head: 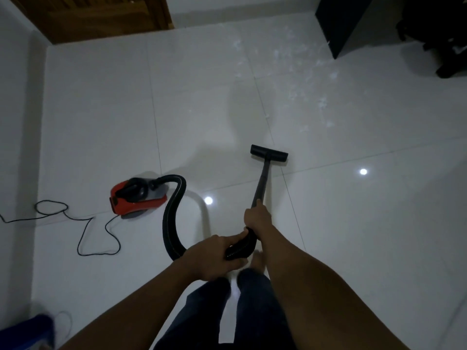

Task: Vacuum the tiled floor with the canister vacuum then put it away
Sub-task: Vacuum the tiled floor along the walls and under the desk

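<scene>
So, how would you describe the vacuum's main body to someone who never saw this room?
From the wooden door in the far left corner, come down the white tiled floor toward the person. The canister sits left of the looping black hose, a thin cord trailing from it. It is the only red thing there.

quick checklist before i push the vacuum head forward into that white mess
1. Right hand grips the wand: ok.
2. Left hand holds the hose near its upper end: ok.
3. Floor head sits on the tile: ok.
4. White debris lies ahead of the head, nothing between them: ok.
5. Hose curves loosely from the canister, not stretched: ok.
6. Cord runs out of view on the left; plugged in: cannot tell.
</scene>
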A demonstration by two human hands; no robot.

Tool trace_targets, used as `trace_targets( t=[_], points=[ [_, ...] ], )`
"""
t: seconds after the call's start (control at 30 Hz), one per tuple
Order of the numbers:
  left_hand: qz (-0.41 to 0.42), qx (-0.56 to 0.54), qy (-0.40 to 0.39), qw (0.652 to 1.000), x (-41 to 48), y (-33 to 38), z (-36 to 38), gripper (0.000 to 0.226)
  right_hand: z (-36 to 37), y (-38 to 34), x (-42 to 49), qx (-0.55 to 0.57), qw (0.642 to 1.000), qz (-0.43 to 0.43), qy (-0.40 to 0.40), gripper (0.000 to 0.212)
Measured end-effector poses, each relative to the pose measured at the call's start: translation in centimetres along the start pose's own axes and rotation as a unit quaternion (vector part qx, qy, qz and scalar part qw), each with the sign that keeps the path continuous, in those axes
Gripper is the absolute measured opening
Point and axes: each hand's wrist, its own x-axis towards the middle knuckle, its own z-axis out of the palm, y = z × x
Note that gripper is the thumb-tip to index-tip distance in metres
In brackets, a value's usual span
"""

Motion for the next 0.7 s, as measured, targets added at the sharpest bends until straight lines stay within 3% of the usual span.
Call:
trace_targets(
  t=[0.3,0.7],
  points=[
    [-0.026,0.054,-0.038,0.997,0.4,-1.2,7.1,0.081,1.1,7.7,0.5,0.031,0.998,0.044,-0.027,0.068],
    [-0.110,0.107,0.008,0.988,6.6,4.5,10.5,0.080,-5.0,8.4,5.1,0.035,0.997,0.038,-0.058,0.069]
  ],
)
